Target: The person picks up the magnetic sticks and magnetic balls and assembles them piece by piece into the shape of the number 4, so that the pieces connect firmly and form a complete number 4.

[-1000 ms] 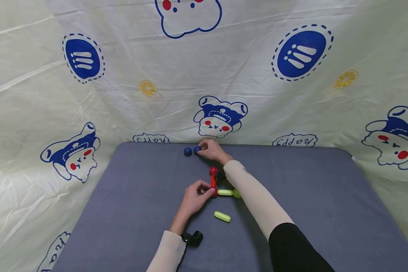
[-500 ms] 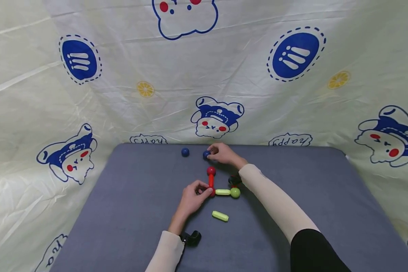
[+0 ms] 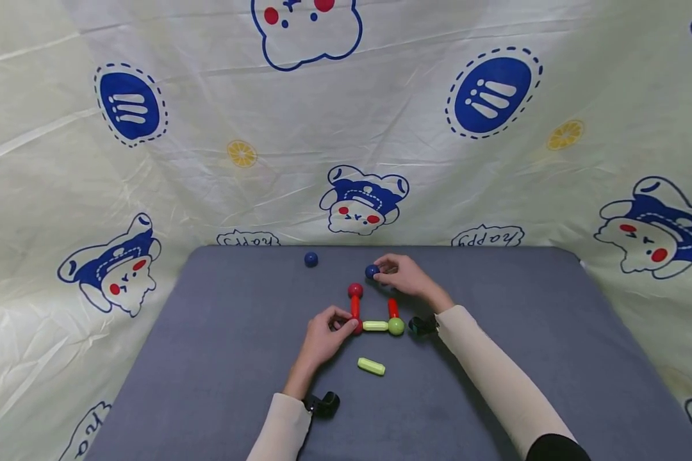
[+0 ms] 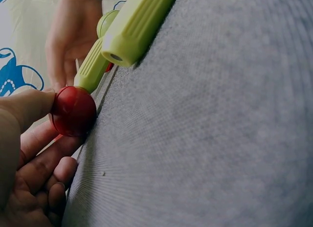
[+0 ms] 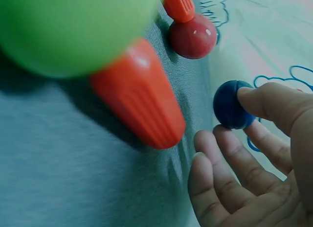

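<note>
My left hand (image 3: 324, 337) pinches a red ball (image 4: 74, 111) at the near-left corner of a joined piece. From that ball a red rod (image 3: 355, 306) runs away to another red ball (image 3: 355, 291). A pale green rod (image 3: 375, 326) links it rightward to a green ball (image 3: 396, 326). Out of the green ball sticks a second red rod (image 5: 142, 100), its far end free. Between thumb and fingers my right hand (image 3: 406, 276) holds a blue ball (image 5: 234, 104), just beyond that free end and apart from it.
Another blue ball (image 3: 311, 259) lies near the far edge of the grey table (image 3: 236, 358). One loose pale green rod (image 3: 371, 366) lies in front of the joined piece. A printed curtain (image 3: 300, 128) hangs behind the table.
My right hand has carried the blue ball rightward and nearer, away from the other blue ball. The red rod on the green ball has come into sight. My left hand keeps its hold.
</note>
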`<state>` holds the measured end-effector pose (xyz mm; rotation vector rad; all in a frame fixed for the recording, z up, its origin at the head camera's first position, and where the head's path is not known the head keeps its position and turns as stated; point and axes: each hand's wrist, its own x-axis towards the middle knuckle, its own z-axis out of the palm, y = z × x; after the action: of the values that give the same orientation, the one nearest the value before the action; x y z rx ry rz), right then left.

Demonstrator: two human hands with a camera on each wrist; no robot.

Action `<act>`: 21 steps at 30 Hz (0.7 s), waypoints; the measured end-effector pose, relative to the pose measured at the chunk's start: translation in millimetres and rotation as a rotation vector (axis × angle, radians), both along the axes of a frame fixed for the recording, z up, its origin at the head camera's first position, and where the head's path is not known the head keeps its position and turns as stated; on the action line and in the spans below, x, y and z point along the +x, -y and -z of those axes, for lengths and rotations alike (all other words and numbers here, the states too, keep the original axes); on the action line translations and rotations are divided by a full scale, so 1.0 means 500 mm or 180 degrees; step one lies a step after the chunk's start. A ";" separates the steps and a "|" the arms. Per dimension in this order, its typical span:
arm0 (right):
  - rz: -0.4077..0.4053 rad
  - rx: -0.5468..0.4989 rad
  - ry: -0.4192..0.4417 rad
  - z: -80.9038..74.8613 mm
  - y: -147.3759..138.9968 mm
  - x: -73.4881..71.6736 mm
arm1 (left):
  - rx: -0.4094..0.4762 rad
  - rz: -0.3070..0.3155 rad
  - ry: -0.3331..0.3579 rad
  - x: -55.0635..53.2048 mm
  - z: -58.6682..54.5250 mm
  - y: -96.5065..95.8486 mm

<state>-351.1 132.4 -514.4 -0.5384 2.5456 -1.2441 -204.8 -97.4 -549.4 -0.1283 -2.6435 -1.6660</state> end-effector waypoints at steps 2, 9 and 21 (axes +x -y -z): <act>0.0036 -0.0003 -0.0002 0.003 -0.010 0.015 | 0.0009 -0.0005 -0.0012 0.001 0.000 0.001; 0.0232 -0.0233 -0.0017 0.012 -0.040 0.070 | 0.0023 0.0005 -0.0042 0.003 -0.001 -0.001; 0.0502 -0.0592 0.0137 0.029 -0.059 0.115 | 0.0039 -0.0014 -0.0054 0.005 -0.002 -0.002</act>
<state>-293.6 161.8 -529.0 -0.3489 2.4921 -1.5405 -202.4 -96.3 -548.2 -0.1358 -2.6190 -1.6718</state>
